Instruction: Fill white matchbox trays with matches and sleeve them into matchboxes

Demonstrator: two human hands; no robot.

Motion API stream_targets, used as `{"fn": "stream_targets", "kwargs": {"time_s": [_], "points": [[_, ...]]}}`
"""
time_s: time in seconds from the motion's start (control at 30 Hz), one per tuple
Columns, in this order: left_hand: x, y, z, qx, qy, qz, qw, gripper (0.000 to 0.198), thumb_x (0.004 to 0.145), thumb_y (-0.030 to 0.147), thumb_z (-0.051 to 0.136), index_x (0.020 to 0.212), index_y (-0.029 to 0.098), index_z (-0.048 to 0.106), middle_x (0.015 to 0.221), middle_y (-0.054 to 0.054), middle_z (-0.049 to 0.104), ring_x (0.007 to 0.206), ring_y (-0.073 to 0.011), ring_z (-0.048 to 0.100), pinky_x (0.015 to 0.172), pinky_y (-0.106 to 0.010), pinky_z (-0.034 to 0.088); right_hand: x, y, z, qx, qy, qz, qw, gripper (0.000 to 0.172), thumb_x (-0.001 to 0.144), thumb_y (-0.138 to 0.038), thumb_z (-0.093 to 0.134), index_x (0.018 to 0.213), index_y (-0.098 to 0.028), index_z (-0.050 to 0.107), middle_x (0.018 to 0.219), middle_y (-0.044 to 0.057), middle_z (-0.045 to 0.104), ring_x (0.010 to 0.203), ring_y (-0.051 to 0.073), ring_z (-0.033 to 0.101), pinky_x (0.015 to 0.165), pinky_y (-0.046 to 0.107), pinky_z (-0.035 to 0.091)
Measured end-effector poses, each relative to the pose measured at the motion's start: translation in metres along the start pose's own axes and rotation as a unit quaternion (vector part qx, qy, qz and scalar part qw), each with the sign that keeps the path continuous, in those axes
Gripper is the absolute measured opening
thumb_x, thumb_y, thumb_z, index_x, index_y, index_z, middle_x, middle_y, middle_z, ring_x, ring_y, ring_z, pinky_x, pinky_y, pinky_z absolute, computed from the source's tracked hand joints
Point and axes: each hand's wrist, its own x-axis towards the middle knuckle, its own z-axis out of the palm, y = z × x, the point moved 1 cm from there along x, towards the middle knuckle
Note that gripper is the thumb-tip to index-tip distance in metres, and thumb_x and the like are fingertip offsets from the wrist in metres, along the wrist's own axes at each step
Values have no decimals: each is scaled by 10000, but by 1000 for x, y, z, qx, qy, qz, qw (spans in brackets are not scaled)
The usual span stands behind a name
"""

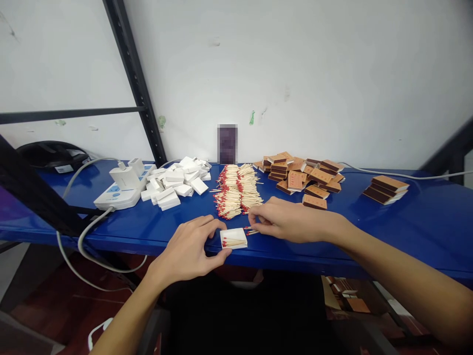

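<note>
A small white matchbox tray (pixel 234 238) with a few red-tipped matches in it lies near the front edge of the blue shelf (pixel 388 222). My left hand (pixel 192 249) grips the tray's left side between thumb and fingers. My right hand (pixel 284 219) rests just right of the tray, its fingers pinched on a few loose matches (pixel 251 230) lying on the shelf. Directly behind both hands sits a big pile of red-tipped matches (pixel 237 190).
A heap of white inner trays (pixel 177 182) lies at the left, beside a white power strip with a plugged adapter (pixel 121 187) and grey cables. Brown matchbox sleeves (pixel 303 175) are piled at the right, with a small stack (pixel 386 189) farther right. Black shelf struts cross the left side.
</note>
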Motion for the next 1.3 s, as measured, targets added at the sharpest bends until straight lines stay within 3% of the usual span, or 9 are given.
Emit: {"fn": "stream_targets", "kwargs": {"time_s": [0.27,0.5,0.83,1.1,1.3], "points": [[0,0,-1,-4,4,0,1000,252,843,418,603,989,213,621,800,-2,558,771,-183,540,673,-287,393,-10,8,3,28,-13,38,999,375,900,-515,532,1182,-271,572,830,36,606,740,196,544,554,254,333],[0,0,-1,-3,5,1,1000,266,845,420,603,1011,213,626,798,-3,562,767,-180,540,668,-286,389,-1,10,3,82,-46,29,995,239,941,-415,487,975,-217,615,799,19,603,659,148,509,559,247,346],[0,0,-1,-9,-4,-2,1000,251,851,413,605,1012,220,607,798,7,544,764,-172,525,683,-289,377,13,6,-11,74,-124,33,989,188,900,-336,543,866,-175,635,683,-3,593,599,134,492,534,242,350],[0,0,-1,-6,-5,-3,1000,256,854,422,603,1017,225,599,803,10,537,770,-173,530,685,-291,376,-1,-1,-3,-6,-70,32,997,156,913,-295,495,818,-206,581,803,35,611,659,157,525,560,250,349],[0,0,0,-10,-4,-9,1000,246,847,421,613,1003,232,598,789,18,531,762,-170,527,680,-286,371,0,0,-5,0,-21,1,1000,251,966,-372,420,896,-184,570,795,45,597,659,159,503,588,258,336]]}}
